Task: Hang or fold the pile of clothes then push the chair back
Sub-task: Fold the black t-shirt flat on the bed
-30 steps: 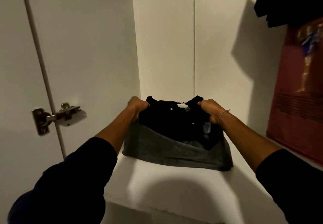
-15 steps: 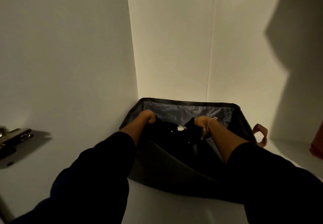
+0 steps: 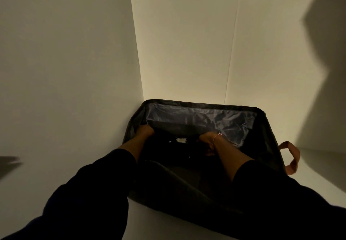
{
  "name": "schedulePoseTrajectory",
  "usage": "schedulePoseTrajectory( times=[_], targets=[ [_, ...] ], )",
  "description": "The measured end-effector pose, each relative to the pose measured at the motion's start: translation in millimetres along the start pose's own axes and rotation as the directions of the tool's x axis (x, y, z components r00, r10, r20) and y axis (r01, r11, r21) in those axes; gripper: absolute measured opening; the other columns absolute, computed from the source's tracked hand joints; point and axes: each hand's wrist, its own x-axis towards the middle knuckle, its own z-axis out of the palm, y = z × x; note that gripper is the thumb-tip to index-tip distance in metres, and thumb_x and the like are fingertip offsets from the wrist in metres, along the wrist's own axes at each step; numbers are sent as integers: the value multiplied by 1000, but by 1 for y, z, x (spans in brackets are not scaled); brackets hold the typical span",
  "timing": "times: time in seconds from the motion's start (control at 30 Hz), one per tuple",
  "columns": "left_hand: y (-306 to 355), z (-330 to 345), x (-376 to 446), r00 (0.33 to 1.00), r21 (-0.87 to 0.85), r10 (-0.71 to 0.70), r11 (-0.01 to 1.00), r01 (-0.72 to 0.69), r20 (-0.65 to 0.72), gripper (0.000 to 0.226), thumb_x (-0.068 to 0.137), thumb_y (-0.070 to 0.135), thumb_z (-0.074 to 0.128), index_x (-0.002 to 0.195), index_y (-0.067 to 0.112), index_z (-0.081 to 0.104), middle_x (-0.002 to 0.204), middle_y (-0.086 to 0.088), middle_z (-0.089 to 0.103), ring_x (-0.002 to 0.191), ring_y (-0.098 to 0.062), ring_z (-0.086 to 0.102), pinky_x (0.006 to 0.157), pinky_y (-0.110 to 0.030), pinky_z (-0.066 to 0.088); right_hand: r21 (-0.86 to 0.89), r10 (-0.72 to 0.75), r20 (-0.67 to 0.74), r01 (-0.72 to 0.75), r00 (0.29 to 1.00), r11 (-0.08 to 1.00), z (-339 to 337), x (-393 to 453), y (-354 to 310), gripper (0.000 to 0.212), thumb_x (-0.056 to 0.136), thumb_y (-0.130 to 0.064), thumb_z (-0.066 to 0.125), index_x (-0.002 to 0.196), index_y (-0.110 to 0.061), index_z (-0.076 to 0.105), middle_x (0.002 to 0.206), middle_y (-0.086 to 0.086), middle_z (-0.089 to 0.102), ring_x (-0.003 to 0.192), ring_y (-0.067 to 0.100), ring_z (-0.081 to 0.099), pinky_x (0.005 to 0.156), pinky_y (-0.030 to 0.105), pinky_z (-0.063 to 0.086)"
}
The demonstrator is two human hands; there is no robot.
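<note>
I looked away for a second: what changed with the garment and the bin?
Both hands, left hand and right hand, lowered the folded black garment from the rim down into the fabric bin. Their grip on it stayed; the bin stayed on the shelf.

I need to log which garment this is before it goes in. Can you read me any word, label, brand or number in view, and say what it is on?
No text can be read.
White neck tag on the black folded garment: too small and blurred to read.
Small white marks on the garment: specks only, not legible.
Dark fabric bin, its tan handle and the white wardrobe walls: no print visible.
</note>
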Motion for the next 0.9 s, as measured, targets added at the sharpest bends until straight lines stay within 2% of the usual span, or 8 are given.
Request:
schedulePoseTrajectory(
  times=[0.13, 0.3, 0.4, 0.47, 0.53, 0.63, 0.73, 0.9],
  targets=[
    [7, 1, -17, 994, 0, 40, 999, -41, -99, 63, 107, 35, 39, 156, -1, 19, 162, -22, 19, 149, -36, 22, 120, -39, 17, -95, -43, -37, 39, 998, 995, -1, -5, 1, 18, 97, -21, 65, 100, -8, 52, 104, 14, 56, 112, 29, 59, 99, 41, 53],
    [10, 2, -40, 912, 250, 247, 954, -169, -326, 31, 101, 7, 46, 127, -4, 59, 132, -21, 58, 123, -34, 56, 97, -34, 44, -253, -190, -105, 159, 976, 954, -6, 3, 6, 43, 89, -32, 75, 117, -6, 56, 96, 11, 60, 90, 26, 65, 88, 42, 59],
    [19, -7, -50, 917, 356, 283, 918, -175, -280, 35, 103, 18, 44, 133, 4, 56, 140, -17, 54, 129, -33, 53, 105, -39, 42, -570, -398, -157, 246, 904, 784, -11, 2, -1, 63, 84, -48, 76, 129, -9, 57, 124, 13, 61, 109, 31, 62, 93, 40, 55],
    [30, -17, -51, 945, 322, 264, 927, -193, -192, 43, 103, 25, 48, 142, 6, 49, 147, -19, 46, 134, -36, 46, 110, -42, 37, -668, -461, -44, 317, 886, 673, -14, -3, -10, 63, 80, -55, 77, 124, -13, 58, 122, 10, 61, 105, 28, 62, 79, 31, 55],
    [38, -23, -45, 974, 333, 226, 917, -218, 14, 61, 97, 32, 62, 149, 8, 41, 152, -19, 40, 137, -36, 43, 112, -41, 35, -601, -340, 128, 346, 932, 721, -14, -11, -17, 54, 79, -50, 80, 112, -13, 60, 112, 6, 62, 94, 23, 64, 65, 29, 58],
    [39, -22, -38, 965, 482, 127, 847, -226, 230, 68, 92, 41, 67, 148, 10, 42, 151, -15, 42, 134, -34, 46, 111, -40, 39, -627, -256, 268, 370, 929, 686, -8, -16, -22, 50, 81, -43, 81, 116, -11, 65, 116, 9, 64, 103, 27, 66, 82, 40, 62],
    [29, -17, -30, 951, 527, 135, 806, -269, 280, 56, 97, 41, 59, 143, 11, 49, 147, -13, 47, 129, -32, 50, 110, -39, 40, -629, -282, 307, 416, 909, 656, -9, -16, -24, 49, 86, -38, 77, 125, -12, 64, 117, 6, 62, 105, 25, 66, 92, 41, 59],
    [16, -24, -37, 951, 538, 124, 801, -265, 284, 59, 96, 44, 62, 144, 12, 49, 147, -12, 48, 127, -31, 52, 103, -35, 41, -638, -248, 357, 429, 900, 639, -28, -29, -26, 49, 91, -36, 72, 134, -18, 61, 126, 3, 57, 115, 24, 59, 94, 43, 58]
  ],
)
